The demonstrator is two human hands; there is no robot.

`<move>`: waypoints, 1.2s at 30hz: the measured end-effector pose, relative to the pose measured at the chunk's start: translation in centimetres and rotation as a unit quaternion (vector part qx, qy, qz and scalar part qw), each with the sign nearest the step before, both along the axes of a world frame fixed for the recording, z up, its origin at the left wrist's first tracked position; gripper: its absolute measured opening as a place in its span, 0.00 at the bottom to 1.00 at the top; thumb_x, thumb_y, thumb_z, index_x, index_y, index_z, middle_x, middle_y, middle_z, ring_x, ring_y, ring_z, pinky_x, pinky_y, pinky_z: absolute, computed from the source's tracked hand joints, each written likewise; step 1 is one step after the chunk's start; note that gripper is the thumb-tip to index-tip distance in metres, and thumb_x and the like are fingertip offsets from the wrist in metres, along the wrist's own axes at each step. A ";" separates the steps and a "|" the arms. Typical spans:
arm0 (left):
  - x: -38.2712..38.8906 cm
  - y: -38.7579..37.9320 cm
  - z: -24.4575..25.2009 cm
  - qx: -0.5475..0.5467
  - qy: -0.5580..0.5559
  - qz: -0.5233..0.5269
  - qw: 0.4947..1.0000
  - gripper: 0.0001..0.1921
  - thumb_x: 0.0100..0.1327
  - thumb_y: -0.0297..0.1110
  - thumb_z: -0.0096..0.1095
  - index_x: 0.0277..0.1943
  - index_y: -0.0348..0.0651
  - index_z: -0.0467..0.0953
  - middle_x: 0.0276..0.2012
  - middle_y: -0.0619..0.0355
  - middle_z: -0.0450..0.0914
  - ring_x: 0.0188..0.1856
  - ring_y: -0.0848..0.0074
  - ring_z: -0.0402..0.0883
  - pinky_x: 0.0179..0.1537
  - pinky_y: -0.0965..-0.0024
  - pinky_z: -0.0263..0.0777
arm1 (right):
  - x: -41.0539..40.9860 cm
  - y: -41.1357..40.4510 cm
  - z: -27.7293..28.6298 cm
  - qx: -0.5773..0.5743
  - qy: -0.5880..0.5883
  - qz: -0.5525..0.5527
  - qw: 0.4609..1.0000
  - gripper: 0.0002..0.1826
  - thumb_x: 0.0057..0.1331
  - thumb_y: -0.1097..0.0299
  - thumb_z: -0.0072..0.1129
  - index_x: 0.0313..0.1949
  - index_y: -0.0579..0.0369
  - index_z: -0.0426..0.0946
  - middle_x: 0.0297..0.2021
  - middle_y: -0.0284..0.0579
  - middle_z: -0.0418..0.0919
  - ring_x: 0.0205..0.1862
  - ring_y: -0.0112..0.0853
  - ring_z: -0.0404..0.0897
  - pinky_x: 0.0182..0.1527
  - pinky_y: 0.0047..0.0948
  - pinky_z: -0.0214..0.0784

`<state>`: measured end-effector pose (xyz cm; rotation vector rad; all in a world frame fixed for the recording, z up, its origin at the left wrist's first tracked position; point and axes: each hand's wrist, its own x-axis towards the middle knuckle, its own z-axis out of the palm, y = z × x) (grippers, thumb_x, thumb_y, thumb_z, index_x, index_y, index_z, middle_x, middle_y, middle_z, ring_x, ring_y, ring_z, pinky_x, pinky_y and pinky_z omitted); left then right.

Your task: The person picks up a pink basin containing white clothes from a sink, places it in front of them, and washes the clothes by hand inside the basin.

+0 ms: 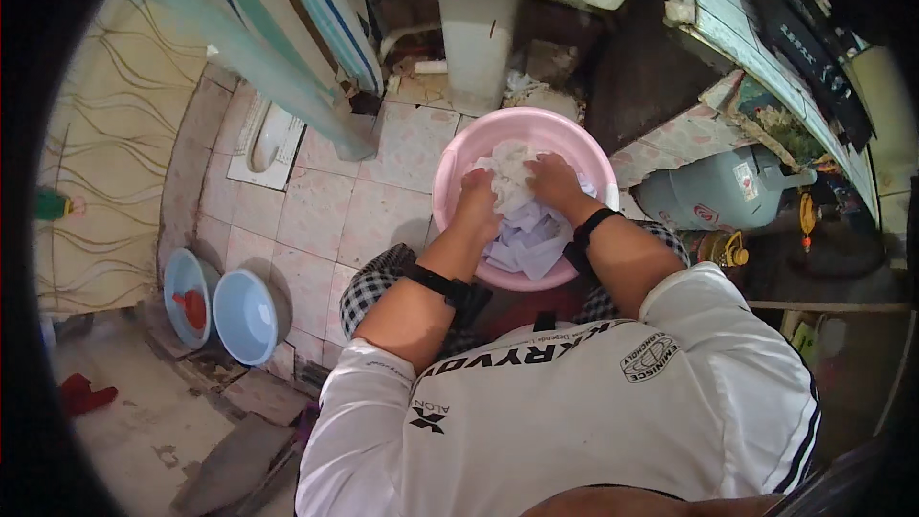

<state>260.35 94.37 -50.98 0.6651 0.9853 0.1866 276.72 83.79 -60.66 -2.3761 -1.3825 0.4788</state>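
Observation:
A pink plastic basin [449, 190] stands on the tiled floor between my knees. In it lie a wet-looking white cloth [508, 161] and a pale lavender-white cloth [530, 233], bunched together. My left hand [479, 194] is at the basin's left side, its fingers down at the edge of the white cloth. On the right, my right hand [554, 178] has its fingers bent onto the same white cloth. Parts of both hands' fingers are hidden by the cloth and by the hands themselves, so how firmly each one grips is hard to see. Black bands circle both forearms.
Two light-blue basins [245, 316] stand at the lower left, one with a red object [192, 307] inside. A squat toilet [269, 140] and a striped curtain [301, 79] are at upper left. A pedestal [477, 36] rises behind the pink basin; a large water bottle [711, 190] lies at right.

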 end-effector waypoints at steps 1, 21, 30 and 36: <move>-0.3 0.1 -0.2 -0.003 -0.001 0.008 1.000 0.30 0.63 0.47 0.52 0.65 0.52 0.53 0.66 0.58 0.50 0.66 0.55 0.51 0.59 0.36 0.47 | -1.2 0.1 0.3 -0.032 -0.074 0.007 0.997 0.22 0.62 0.56 0.49 0.56 0.43 0.70 0.54 0.50 0.70 0.57 0.49 0.67 0.59 0.46 0.57; -1.2 1.2 -1.1 0.006 -0.012 -0.044 0.999 0.22 0.63 0.41 0.52 0.58 0.50 0.59 0.59 0.57 0.60 0.62 0.61 0.57 0.58 0.40 0.54 | 1.3 3.0 3.3 -0.197 -0.083 0.041 0.976 0.15 0.61 0.60 0.51 0.40 0.56 0.79 0.39 0.47 0.81 0.43 0.43 0.79 0.47 0.42 0.68; -0.3 -0.3 1.4 -0.138 -0.129 -0.088 0.978 0.26 0.66 0.53 0.48 0.63 0.55 0.56 0.61 0.57 0.61 0.58 0.60 0.65 0.55 0.43 0.60 | -2.5 -0.9 13.3 0.058 0.510 -0.171 0.841 0.13 0.61 0.72 0.45 0.45 0.55 0.74 0.35 0.42 0.78 0.36 0.29 0.76 0.41 0.29 0.69; 1.4 -1.1 -2.1 -0.083 -0.099 0.001 0.992 0.19 0.68 0.50 0.47 0.55 0.49 0.66 0.48 0.59 0.73 0.54 0.69 0.71 0.52 0.57 0.69 | -4.9 -0.4 12.4 0.244 0.490 -0.112 0.829 0.16 0.63 0.71 0.41 0.51 0.55 0.66 0.40 0.45 0.75 0.41 0.33 0.74 0.44 0.32 0.68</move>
